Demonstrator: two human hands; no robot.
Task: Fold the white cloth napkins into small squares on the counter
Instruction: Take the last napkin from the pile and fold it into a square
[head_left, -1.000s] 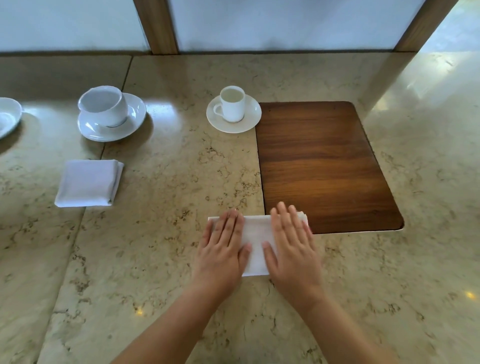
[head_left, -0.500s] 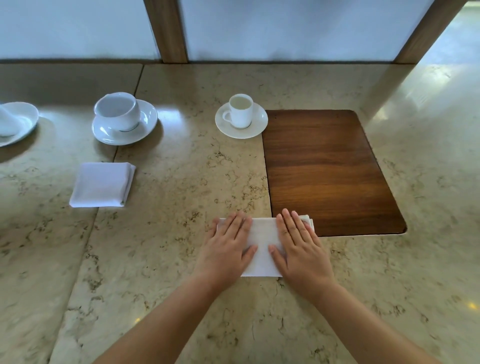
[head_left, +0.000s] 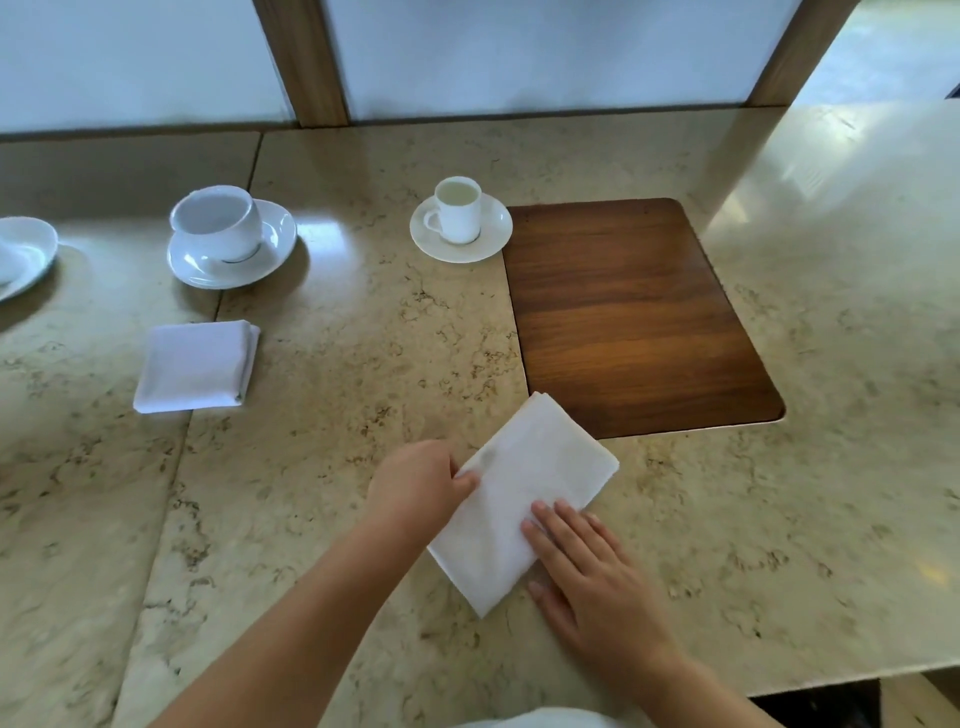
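The napkin in hand (head_left: 524, 499) has been turned since a second ago. Then it lay square to the counter edge under two flat palms; now it sits on the diagonal, one corner pointing far toward the wooden inlay (head_left: 634, 317), the opposite corner pointing near.

The left hand (head_left: 415, 486) has closed, fingers curled and pinching the napkin's left edge. The right hand (head_left: 587, 566) lies flat with straight fingers, pressing the near-right part of the cloth onto the counter (head_left: 363, 364).

Judgement: the pressing of one fold is done, and the cloth is being reoriented for a further fold; it still reads as an oblong, not a small square.

A finished folded napkin (head_left: 195, 366) lies well apart to the left, near a cup on a saucer (head_left: 228, 239).

Edges: the napkin's far corner is just beside the inlay's near-left corner; whether it overlaps cannot be told. The small cup and saucer (head_left: 460, 223) stand well clear, far of the work. Open stone lies left of, right of and near the napkin. The counter's near edge shows at lower right, close behind the right wrist.
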